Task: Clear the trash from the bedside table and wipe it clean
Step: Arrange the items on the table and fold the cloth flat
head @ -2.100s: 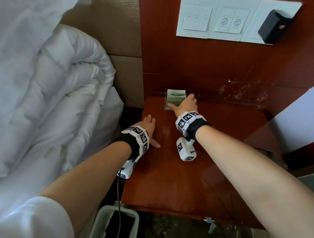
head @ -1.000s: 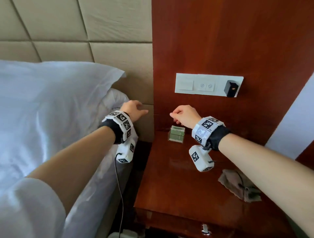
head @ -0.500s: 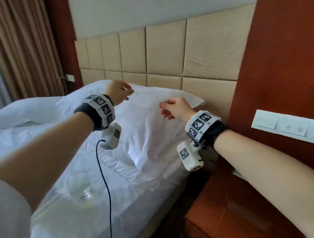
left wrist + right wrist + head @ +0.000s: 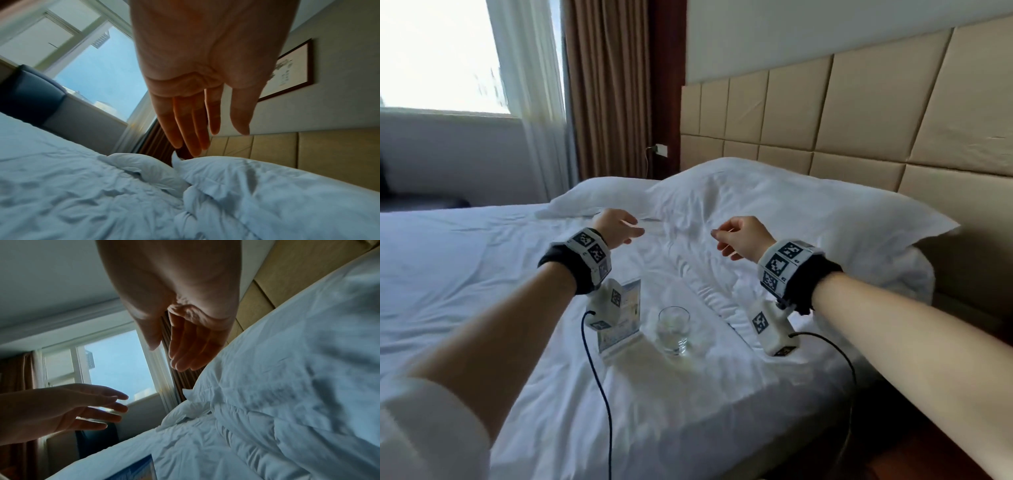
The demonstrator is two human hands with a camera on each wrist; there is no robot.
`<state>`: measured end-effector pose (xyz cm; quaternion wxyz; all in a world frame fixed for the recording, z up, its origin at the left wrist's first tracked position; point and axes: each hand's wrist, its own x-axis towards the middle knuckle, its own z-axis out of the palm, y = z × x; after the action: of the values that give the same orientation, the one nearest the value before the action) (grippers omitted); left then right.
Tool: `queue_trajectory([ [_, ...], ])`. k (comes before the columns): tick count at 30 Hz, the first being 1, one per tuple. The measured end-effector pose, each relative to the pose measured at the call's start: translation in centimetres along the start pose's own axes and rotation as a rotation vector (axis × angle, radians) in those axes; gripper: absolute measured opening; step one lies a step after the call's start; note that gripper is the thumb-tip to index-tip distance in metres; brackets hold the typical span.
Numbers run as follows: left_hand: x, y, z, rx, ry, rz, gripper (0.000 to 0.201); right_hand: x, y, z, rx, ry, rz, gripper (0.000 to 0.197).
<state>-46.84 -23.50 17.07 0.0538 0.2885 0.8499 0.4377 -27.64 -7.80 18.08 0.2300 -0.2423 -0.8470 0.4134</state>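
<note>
Both hands hang in the air above the white bed point(image 4: 482, 274) and hold nothing. My left hand point(image 4: 625, 230) has its fingers stretched out and relaxed; the left wrist view shows that hand point(image 4: 207, 129) empty over the pillows. My right hand point(image 4: 726, 240) has loosely bent fingers, empty too in the right wrist view point(image 4: 174, 350). A clear drinking glass point(image 4: 673, 329) stands upright on the sheet below the hands. Beside it stands a blue-and-white card in a clear holder point(image 4: 619, 318), partly hidden by my left wrist camera. Only a red-brown corner of the bedside table point(image 4: 928, 459) shows at bottom right.
Two white pillows point(image 4: 774, 205) lie against the beige padded headboard point(image 4: 859, 120). A window point(image 4: 438, 51) with brown curtains point(image 4: 606, 85) stands behind the bed. Black cables point(image 4: 599, 394) hang from both wrist cameras over the sheet.
The view has swung left from the bedside table to the bed. Both hands left the table and now hover over the sheet; the glass and card holder have come into sight.
</note>
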Motion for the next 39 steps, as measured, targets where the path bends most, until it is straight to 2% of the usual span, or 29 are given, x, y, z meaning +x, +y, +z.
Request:
queue_trajectory([
  [3,-0.4,-3.4,0.1,0.001,-0.064,-0.109,0.037,0.4,0.0,2.4,-0.089,-0.062,0.006,0.019],
  [6,-0.5,-5.7,0.6,0.029,-0.115,-0.162,0.043,0.8,-0.1,4.3,-0.143,-0.093,0.017,0.027],
  [9,-0.9,-7.1,1.3,0.167,-0.217,-0.204,0.050,1.4,0.9,6.3,-0.204,-0.127,0.034,0.036],
  [11,-1.2,-8.0,1.9,0.319,-0.285,-0.202,0.051,1.8,2.0,7.9,-0.253,-0.168,0.042,0.043],
  [17,-1.2,-10.6,3.3,0.482,-0.368,-0.195,0.035,1.9,4.6,11.6,-0.443,-0.333,0.086,0.069],
  [22,-0.8,-10.9,3.6,0.543,-0.382,-0.153,0.019,2.3,5.7,13.6,-0.512,-0.390,0.100,0.074],
  [26,-0.7,-11.0,3.9,0.581,-0.383,-0.129,0.021,2.6,7.0,15.6,-0.579,-0.453,0.111,0.087],
  [29,-0.4,-11.2,4.0,0.606,-0.387,-0.126,0.031,3.1,7.7,16.5,-0.626,-0.490,0.133,0.096],
  [32,-0.2,-11.3,4.1,0.602,-0.382,-0.132,0.032,3.3,8.3,16.8,-0.641,-0.502,0.144,0.097],
  [39,0.3,-10.4,4.7,0.605,-0.373,-0.142,0.035,3.3,9.0,16.4,-0.644,-0.496,0.095,0.081],
])
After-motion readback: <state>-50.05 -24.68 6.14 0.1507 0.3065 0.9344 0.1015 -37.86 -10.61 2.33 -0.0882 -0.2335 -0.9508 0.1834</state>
